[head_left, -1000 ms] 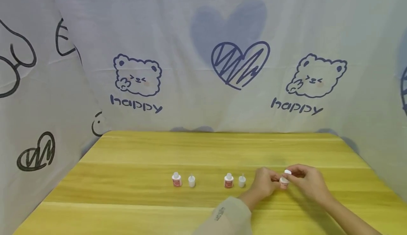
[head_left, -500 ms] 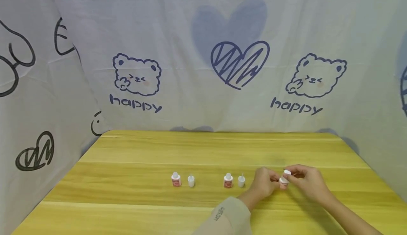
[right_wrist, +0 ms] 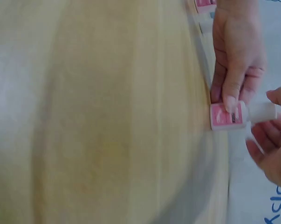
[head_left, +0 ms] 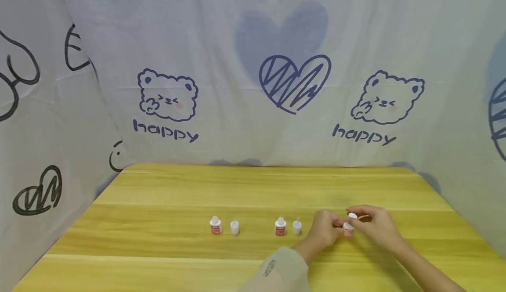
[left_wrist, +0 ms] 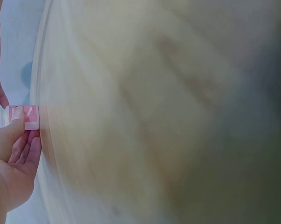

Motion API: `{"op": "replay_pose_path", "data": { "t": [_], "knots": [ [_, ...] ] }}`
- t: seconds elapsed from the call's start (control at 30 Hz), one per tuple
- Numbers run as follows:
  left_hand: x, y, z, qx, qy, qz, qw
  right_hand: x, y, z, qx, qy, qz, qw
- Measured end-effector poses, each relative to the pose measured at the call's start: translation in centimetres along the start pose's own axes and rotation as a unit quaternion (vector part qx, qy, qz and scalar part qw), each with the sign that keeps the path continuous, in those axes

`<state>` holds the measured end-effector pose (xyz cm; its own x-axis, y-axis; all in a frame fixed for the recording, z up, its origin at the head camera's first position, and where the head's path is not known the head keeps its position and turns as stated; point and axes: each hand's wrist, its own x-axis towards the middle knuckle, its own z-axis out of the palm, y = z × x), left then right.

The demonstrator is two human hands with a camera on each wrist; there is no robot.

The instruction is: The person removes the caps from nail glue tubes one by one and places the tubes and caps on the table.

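Note:
My left hand (head_left: 325, 229) grips a small white bottle (right_wrist: 228, 116) with a pink label, its thumb pressed against the label. The bottle stands upright on the table. A white cap (right_wrist: 261, 112) sits on top of it, and the thumb and fingers of my right hand (head_left: 375, 225) are around that cap. In the left wrist view the held bottle (left_wrist: 27, 117) shows at the left edge, over the left fingers.
To the left stand two similar uncapped bottles (head_left: 280, 227), each with a white cap (head_left: 297, 227) set upside down beside it, thin stem pointing up. Printed cloth (head_left: 237, 142) hangs behind the wooden table (head_left: 178, 248) and along its sides.
The head view has shifted slightly. My right fingers have moved a little around the cap, while my left hand keeps its grip on the bottle.

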<state>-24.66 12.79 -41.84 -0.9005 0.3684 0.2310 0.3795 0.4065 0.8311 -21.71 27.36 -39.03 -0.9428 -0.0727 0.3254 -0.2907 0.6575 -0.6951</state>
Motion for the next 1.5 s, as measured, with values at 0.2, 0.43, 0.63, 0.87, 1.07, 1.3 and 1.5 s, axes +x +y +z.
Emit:
{"op": "replay_pose_path", "data": {
  "t": [0.2,0.43,0.63,0.87,1.07,1.3,1.5],
  "knots": [
    [-0.14,-0.12,-0.1,0.001,0.005,0.013,0.9999,-0.23,-0.06,0.7,-0.004,0.058,0.012,0.9982],
    [-0.12,0.09,-0.12,-0.03,0.002,-0.005,0.9995,-0.32,0.21,0.7,-0.016,0.076,-0.008,0.997],
    [-0.05,0.09,-0.12,-0.01,0.007,-0.004,0.9999,-0.29,0.24,0.46,-0.019,0.059,-0.002,0.9981],
    [0.07,0.13,-0.08,-0.006,0.002,-0.011,0.9999,-0.18,0.27,0.07,-0.03,0.036,-0.013,0.9988],
    [0.04,0.11,-0.07,-0.012,0.0,-0.02,0.9997,-0.05,0.43,-0.11,-0.028,0.018,-0.042,0.9986],
    [0.0,0.17,-0.04,-0.018,-0.003,-0.028,0.9994,-0.1,0.59,-0.09,-0.024,0.009,-0.049,0.9985],
    [-0.13,0.14,0.0,-0.018,-0.001,-0.019,0.9997,-0.31,0.6,0.0,-0.011,0.018,-0.039,0.999]
  ]
}}
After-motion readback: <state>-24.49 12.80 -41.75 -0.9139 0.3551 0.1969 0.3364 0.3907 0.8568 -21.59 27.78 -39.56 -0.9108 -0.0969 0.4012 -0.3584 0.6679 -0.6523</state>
